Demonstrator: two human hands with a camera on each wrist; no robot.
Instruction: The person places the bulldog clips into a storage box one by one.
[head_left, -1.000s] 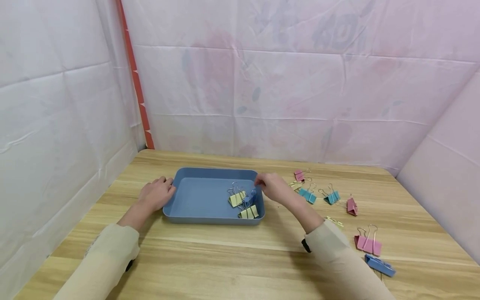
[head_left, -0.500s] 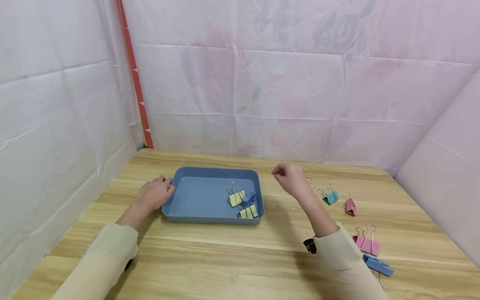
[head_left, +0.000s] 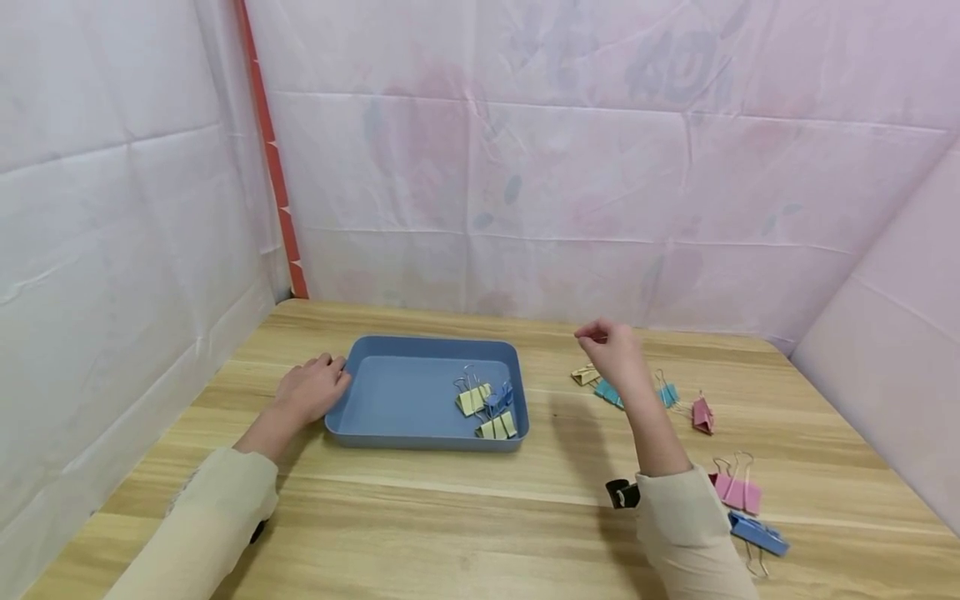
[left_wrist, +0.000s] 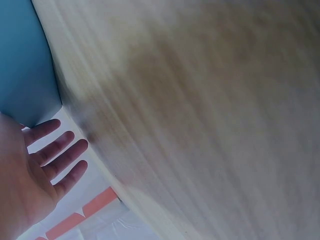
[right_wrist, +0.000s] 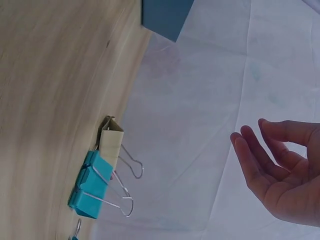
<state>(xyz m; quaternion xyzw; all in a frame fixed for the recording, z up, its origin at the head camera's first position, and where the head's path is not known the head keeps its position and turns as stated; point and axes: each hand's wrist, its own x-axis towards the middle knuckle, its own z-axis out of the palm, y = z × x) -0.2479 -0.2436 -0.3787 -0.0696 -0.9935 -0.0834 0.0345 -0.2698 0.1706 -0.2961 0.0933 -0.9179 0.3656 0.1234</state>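
My left hand [head_left: 311, 387] rests at the left wall of a blue tray [head_left: 393, 396], its fingers extended in the left wrist view. Two yellow binder clips [head_left: 472, 400] and a blue binder clip [head_left: 498, 401] lie in the tray's right end. Raised above the table, my right hand [head_left: 617, 354] holds nothing; its fingers are loosely bent with thumb and fingertips apart in the right wrist view. Beneath it lie a yellow binder clip [right_wrist: 111, 143] and a teal binder clip [right_wrist: 92, 182]. The hand hides a pink clip behind them in the head view.
Another teal clip [head_left: 668, 395] and a small pink clip [head_left: 702, 415] lie right of my forearm. Nearer the front right are a large pink clip [head_left: 738, 493] and a blue clip [head_left: 759, 533]. Fabric walls [head_left: 480, 167] enclose the wooden table [head_left: 450, 517].
My right hand has moved from the tray's right end out to the right, over the loose clips. The left hand and the tray have stayed in place.
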